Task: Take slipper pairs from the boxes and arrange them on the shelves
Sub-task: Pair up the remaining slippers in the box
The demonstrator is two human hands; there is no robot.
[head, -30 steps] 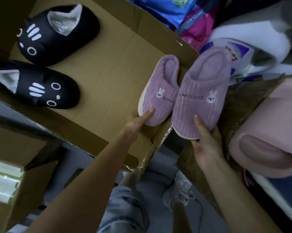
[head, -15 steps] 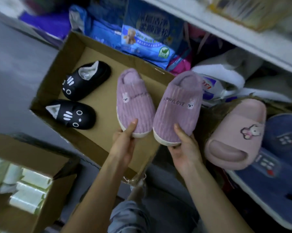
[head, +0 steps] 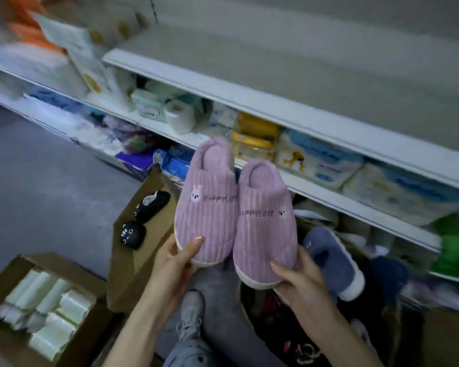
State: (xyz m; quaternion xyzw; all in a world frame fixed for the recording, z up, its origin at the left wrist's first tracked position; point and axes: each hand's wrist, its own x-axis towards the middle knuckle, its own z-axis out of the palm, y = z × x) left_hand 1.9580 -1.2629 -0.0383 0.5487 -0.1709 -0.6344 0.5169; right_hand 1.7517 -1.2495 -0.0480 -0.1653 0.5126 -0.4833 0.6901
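Gripping the toe ends of a purple slipper pair [head: 223,215], the fingers [head: 195,243] of both hands are curled under the soles, with each thumb laid flat on the ribbed upper. The left slipper [head: 204,197] is held by the left hand [head: 174,260] and the right slipper [head: 265,234] by the right hand [head: 301,283]. The two slippers are touching side by side, heels pointed up and away.

Compared with a second ago, the pair has been lifted away from the cardboard box [head: 133,266] and brought together, and the view has been swung upward. The pair is now held in the air in front of stocked shelf edges, below a bare grey shelf [head: 276,75]. Removal from the box is judged done, and placement on a shelf is judged the step in hand.

The slippers are made of lilac fabric with vertical ribs, fluffy lining at the openings and pale soles. A small rabbit face and the stitched word "HAPPYLOVE" are shown across each. Two black cat-face slippers [head: 133,233] are left in the box.
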